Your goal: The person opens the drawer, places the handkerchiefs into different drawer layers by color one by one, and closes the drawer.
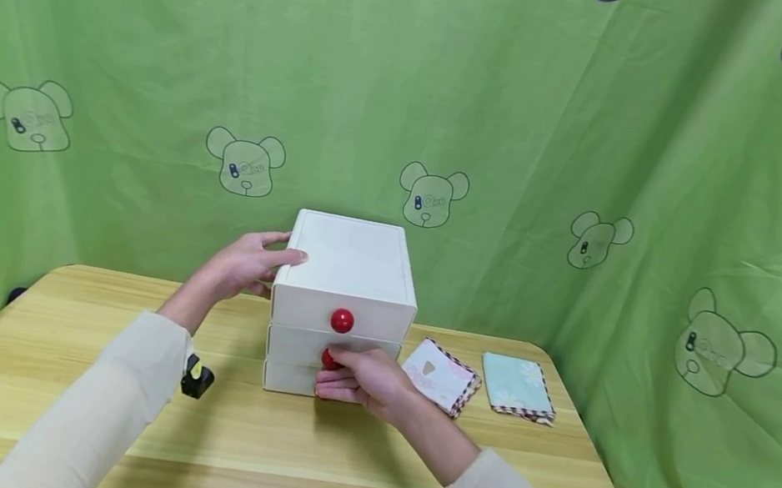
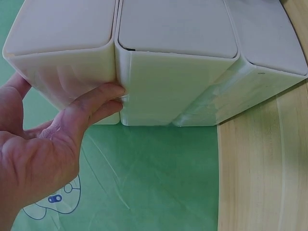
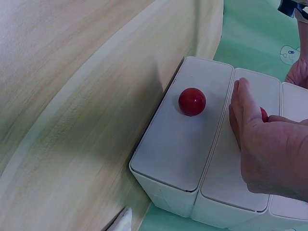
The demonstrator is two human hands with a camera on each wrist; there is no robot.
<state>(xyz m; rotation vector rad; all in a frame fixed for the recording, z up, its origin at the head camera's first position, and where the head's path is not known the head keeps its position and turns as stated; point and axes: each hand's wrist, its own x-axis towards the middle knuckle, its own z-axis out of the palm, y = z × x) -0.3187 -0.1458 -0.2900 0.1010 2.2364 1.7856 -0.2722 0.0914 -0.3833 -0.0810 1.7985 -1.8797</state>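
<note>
The white cabinet [image 1: 355, 251] stands on the table [image 1: 255, 443], and the right hand [image 1: 371, 376] pinches the red middle knob [image 1: 331, 359] between thumb and fingers, while the left hand [image 1: 247, 263] rests on it with fairly straight fingers, thumb on top and fingertips against the side. The cabinet looks like light, stiff plastic, smooth enough to slide if pulled from the front, so bracing it at the top edge and side seems sound. The glossy round knob may slip and is probably best pinched behind its widest part.
</note>
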